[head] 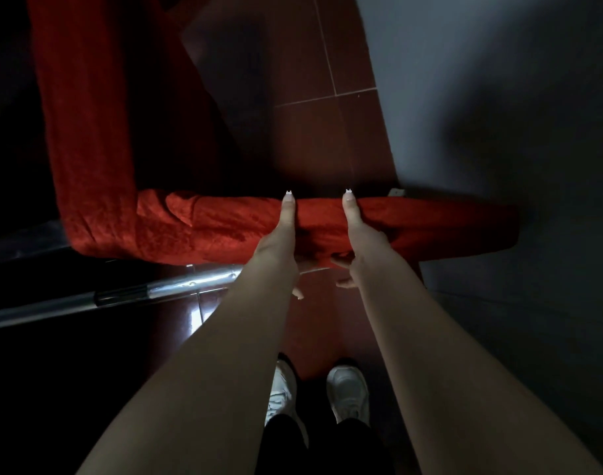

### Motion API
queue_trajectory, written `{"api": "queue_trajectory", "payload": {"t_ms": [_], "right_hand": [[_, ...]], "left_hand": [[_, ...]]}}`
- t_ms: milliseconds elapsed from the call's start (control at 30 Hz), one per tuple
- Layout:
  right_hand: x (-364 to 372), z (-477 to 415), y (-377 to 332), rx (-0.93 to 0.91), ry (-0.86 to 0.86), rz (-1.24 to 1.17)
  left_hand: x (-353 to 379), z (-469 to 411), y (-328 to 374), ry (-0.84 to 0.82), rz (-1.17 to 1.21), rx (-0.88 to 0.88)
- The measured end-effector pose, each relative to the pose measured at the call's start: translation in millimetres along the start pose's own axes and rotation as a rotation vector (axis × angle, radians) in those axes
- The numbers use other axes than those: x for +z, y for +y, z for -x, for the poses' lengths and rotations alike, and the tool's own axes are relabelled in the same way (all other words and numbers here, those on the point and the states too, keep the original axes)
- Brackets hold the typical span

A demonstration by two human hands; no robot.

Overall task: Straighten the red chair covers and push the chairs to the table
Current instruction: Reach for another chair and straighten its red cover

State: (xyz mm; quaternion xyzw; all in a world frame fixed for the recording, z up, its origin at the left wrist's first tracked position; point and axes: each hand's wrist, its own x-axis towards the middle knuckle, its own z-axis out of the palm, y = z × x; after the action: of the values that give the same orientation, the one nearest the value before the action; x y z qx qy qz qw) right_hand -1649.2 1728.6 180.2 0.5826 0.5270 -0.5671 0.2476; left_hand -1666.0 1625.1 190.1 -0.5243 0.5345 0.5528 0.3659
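Observation:
A chair wrapped in a red chair cover (pixel 224 224) stands right in front of me, seen from above; its top rail runs left to right across the middle. My left hand (pixel 279 234) and my right hand (pixel 360 234) both grip that covered top rail, thumbs on top, fingers curled underneath. More red fabric (pixel 84 108) runs up the left side of the view, wrinkled near the corner. The table is not clearly visible in the dim light.
A grey wall (pixel 498 114) stands close on the right, touching the chair's right end. A shiny metal pole (pixel 128 296) lies slantwise at lower left. Dark red floor tiles (pixel 306 80) show beyond the chair. My white shoes (pixel 348 389) are below.

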Motion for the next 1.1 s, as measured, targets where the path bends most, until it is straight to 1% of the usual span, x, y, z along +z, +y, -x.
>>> {"api": "queue_trajectory", "payload": {"t_ms": [233, 333, 400, 500, 567, 633, 700, 767, 800, 833, 867, 900, 933, 1000, 1067, 1100], "right_hand": [[-2.2, -0.1, -3.5, -0.041, 0.011, 0.086], [-9.0, 1.1, -2.6, -0.036, -0.045, 0.138], [-14.9, 5.2, 0.4, -0.044, -0.077, 0.242], [-23.6, 10.6, 8.5, -0.062, -0.063, 0.425], [-27.4, 15.9, 16.9, -0.085, -0.067, 0.453], [-30.9, 22.4, 24.1, -0.115, -0.083, 0.434], [-32.8, 28.9, 25.7, -0.184, -0.069, 0.444], [-33.2, 34.1, 23.7, -0.339, 0.008, 0.536], [-33.7, 36.0, 21.9, -0.456, 0.080, 0.643], [-33.9, 39.4, 19.3, -0.581, 0.172, 0.744], [-33.8, 42.7, 16.8, -0.697, 0.263, 0.796], [-33.6, 46.2, 13.5, -0.787, 0.325, 0.820], [-33.3, 47.5, 10.2, -0.864, 0.371, 0.860], [-32.0, 43.3, 3.2, -1.008, 0.416, 1.006], [-30.1, 33.1, -2.2, -1.130, 0.398, 1.114], [-29.6, 27.1, -5.1, -1.159, 0.362, 1.152]], "left_hand": [[-1.6, -4.8, 6.6, -0.050, -0.075, -0.007], [-8.0, 0.6, 6.2, -0.109, -0.106, -0.033], [-17.0, 1.9, 3.3, -0.128, -0.171, -0.029], [-34.2, 5.3, -1.9, -0.083, -0.292, 0.027], [-45.5, 10.1, -5.8, -0.070, -0.364, 0.090], [-53.8, 17.9, -8.1, -0.063, -0.420, 0.173], [-59.4, 27.1, -6.6, -0.040, -0.490, 0.283], [-60.0, 33.7, -4.3, 0.022, -0.598, 0.430], [-59.5, 36.3, -3.2, 0.107, -0.684, 0.526], [-58.9, 38.4, -1.8, 0.244, -0.794, 0.639], [-58.4, 41.6, -0.3, 0.403, -0.901, 0.769], [-57.5, 44.9, 1.8, 0.524, -0.986, 0.899], [-56.7, 45.8, 4.4, 0.586, -1.054, 1.014], [-56.3, 38.9, 12.1, 0.599, -1.195, 1.166], [-58.0, 22.9, 19.5, 0.551, -1.354, 1.218], [-59.0, 14.5, 23.4, 0.503, -1.420, 1.229]]}}
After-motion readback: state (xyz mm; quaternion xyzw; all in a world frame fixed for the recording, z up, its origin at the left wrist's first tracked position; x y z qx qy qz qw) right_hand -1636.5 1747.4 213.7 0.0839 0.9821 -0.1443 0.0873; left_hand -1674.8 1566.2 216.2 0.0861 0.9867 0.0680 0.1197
